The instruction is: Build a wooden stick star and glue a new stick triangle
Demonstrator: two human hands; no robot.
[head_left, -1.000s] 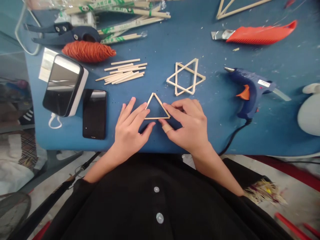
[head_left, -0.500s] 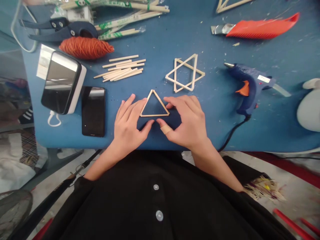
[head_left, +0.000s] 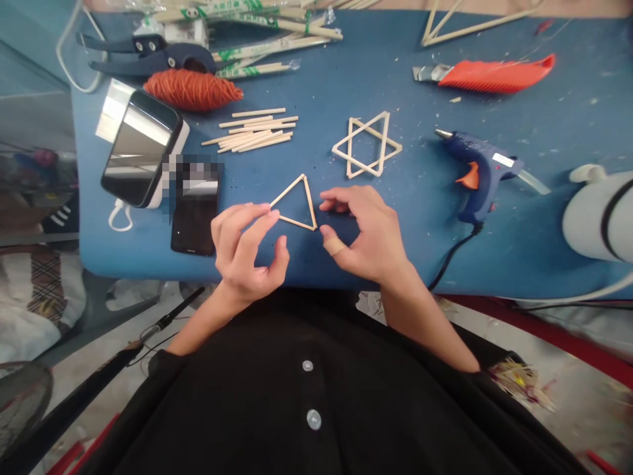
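A small triangle of wooden sticks (head_left: 310,199) lies on the blue table between my hands. My left hand (head_left: 247,251) has its fingers apart, and its fingertips touch or cover the triangle's left corner. Just right of the triangle is my right hand (head_left: 368,231), fingers curved and parted with nothing between them; a bandage (head_left: 334,246) wraps its thumb. Beyond, a six-pointed star of sticks (head_left: 384,142) rests flat. Left of it is a loose pile of short sticks (head_left: 260,132).
A blue glue gun (head_left: 487,171) and an orange utility knife (head_left: 494,74) lie on the right, near a white rounded object (head_left: 588,218). At left are a phone (head_left: 192,224), a black-and-white device (head_left: 141,148), orange twine (head_left: 192,90), dark-handled cutters (head_left: 168,58) and wrapped chopsticks (head_left: 267,46).
The triangle has turned on the table, its right corner shifting left. My left hand has moved left with its thumb farther from the triangle. My right hand stays nearly in place.
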